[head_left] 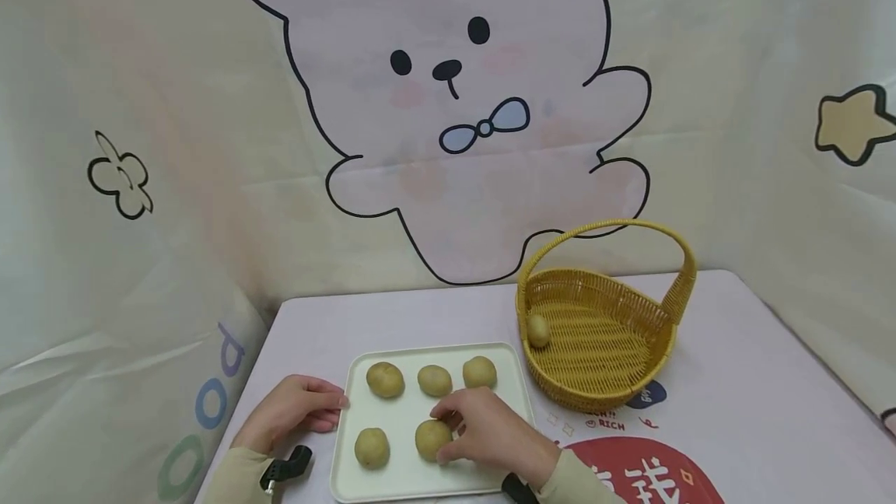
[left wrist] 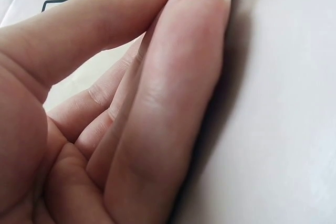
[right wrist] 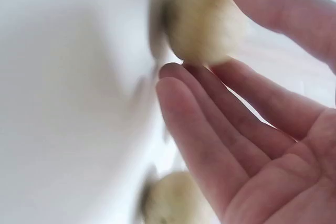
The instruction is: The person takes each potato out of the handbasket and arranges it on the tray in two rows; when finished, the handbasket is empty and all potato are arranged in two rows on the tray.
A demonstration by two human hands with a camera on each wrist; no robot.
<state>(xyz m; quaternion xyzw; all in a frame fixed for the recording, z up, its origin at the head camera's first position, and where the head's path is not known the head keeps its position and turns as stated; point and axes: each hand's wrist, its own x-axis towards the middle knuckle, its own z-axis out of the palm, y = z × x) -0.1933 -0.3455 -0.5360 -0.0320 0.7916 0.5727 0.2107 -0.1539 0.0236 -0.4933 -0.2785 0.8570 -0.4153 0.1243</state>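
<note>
A white tray (head_left: 402, 482) lies on the table with potatoes on it, three in the back row and two in front. My left hand (head_left: 297, 411) pinches the tray's left rim between thumb and fingers; the left wrist view shows this close up. Over the tray, my right hand (head_left: 490, 430) has its thumb and fingers around the front right potato (head_left: 432, 439). That potato (right wrist: 205, 19) appears blurred between thumb and fingertips in the right wrist view. The front left potato (head_left: 372, 448) and the back right potato (head_left: 479, 372) sit nearby.
Behind the tray on the right stands a yellow woven basket (head_left: 602, 391) with a tall handle, holding one potato (head_left: 538, 330) against its left wall. A printed red patch (head_left: 651, 469) marks the tablecloth at front right. Cartoon-printed cloth surrounds the table.
</note>
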